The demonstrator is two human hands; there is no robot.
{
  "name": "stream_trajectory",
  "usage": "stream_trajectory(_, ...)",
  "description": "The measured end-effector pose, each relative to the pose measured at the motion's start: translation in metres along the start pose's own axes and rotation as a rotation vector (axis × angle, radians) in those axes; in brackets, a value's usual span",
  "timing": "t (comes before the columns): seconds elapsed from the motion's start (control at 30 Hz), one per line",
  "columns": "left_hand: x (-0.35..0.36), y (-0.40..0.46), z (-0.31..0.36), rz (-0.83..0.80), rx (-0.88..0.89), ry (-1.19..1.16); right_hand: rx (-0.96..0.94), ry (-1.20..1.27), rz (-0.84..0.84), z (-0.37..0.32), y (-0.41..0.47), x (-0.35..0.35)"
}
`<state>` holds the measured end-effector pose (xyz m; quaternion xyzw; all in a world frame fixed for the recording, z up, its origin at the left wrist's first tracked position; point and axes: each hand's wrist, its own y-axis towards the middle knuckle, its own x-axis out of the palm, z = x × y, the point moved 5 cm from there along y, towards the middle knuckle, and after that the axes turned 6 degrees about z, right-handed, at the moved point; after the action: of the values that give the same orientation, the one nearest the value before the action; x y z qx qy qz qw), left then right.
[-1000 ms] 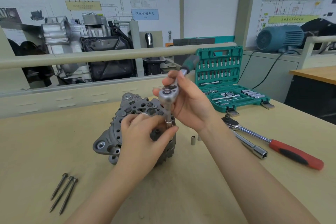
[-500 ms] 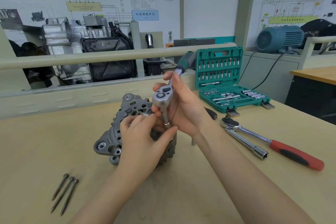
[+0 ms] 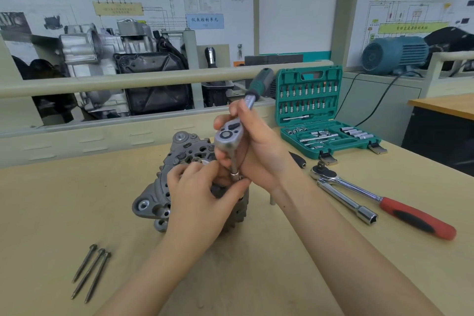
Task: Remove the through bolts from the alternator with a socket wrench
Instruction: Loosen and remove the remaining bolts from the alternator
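Now my right hand [image 3: 259, 151] grips the ratchet [image 3: 229, 139] over the alternator [image 3: 164, 187]; my left hand [image 3: 200, 197] pinches its socket [image 3: 235, 175], three bolts [image 3: 89, 272] on the table [image 3: 51, 213].

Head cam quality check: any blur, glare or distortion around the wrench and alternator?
Head view: even, soft light, faint shadows; wide-angle bend bows the rail; ratchet wrench head shows mild sheen, no blown glare; both hands slightly soft; alternator and three loose bolts readable.
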<state>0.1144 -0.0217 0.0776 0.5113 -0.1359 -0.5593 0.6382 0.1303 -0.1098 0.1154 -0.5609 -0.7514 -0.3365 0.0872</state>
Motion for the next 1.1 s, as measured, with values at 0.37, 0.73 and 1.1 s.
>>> stream_trajectory(0.37, -0.002, 0.003, -0.001, -0.004, 0.077, -0.043, -0.389, -1.437, 0.246, -0.055, -0.012, -0.004)
stream_trajectory(0.73, 0.000, 0.004, -0.003, -0.079, 0.070, -0.060, -0.140, -1.547, -0.095, -0.045, -0.015, 0.001)
stream_trajectory(1.1, 0.001, 0.003, -0.002, -0.033, 0.068, 0.036, -0.299, -1.761, 0.071, -0.061, -0.025, 0.025)
